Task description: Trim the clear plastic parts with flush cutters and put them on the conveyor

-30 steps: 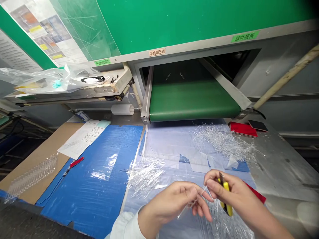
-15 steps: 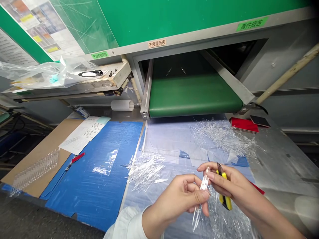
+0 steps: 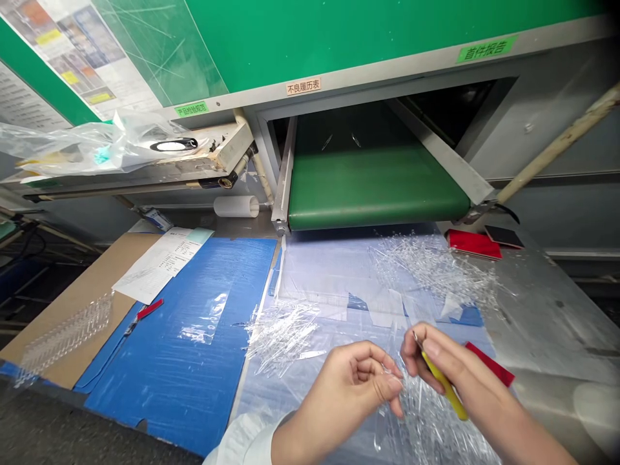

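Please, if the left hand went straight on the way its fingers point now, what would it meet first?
Probably the right hand, which holds a yellow-handled tool; depth is unclear, so the left hand might pass above or below it.

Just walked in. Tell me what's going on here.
A person is working with clear parts at a bench. The left hand seems to pinch a clear piece, mostly hidden from view, while the right hand holds a yellow-handled tool. Loose clear parts lie beneath the hands, with two more piles farther off. Ahead is a green conveyor belt.
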{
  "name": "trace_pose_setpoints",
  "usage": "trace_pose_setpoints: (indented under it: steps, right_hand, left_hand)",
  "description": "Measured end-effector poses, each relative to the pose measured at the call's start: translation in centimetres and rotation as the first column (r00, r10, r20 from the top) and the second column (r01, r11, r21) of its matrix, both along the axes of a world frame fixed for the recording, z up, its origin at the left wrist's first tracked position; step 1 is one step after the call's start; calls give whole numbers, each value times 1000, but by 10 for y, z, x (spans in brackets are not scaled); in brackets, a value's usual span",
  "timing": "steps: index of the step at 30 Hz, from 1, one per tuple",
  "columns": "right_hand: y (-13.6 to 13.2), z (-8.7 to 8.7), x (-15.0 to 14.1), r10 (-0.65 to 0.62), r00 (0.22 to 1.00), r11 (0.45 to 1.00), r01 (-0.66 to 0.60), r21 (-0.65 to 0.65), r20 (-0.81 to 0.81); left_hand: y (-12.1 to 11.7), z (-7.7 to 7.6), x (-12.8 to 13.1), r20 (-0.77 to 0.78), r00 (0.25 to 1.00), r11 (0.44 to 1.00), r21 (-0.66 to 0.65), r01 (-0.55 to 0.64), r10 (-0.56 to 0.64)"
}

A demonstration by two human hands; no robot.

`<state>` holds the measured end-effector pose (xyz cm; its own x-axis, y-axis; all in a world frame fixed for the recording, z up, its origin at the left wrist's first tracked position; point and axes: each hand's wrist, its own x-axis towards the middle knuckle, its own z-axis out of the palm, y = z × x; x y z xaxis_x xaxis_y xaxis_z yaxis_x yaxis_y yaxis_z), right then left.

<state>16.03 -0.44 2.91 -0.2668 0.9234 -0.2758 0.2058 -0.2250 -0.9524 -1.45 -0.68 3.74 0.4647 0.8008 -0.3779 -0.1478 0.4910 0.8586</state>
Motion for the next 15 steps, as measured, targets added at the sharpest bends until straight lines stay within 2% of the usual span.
trace_pose_setpoints:
  steps: [3,6,10,15]
  right_hand:
    - [-13,9,-4,134,967,985,-154,81,218]
    - [-18,12,-6,217,916,954,-273,126,337]
    - [-20,10,-7,165,900,943,-264,203,404]
    - [-23,10,-5,130,901,929,-256,267,414]
  left_hand:
    - [-2,3,-1,13,999,998,51,-35,35]
    - [-3,5,0,6,999,998,59,-36,36]
    - [-3,7,1,-41,999,995,93,-21,25]
    - [-5,8,1,-110,993,987,154,-35,52]
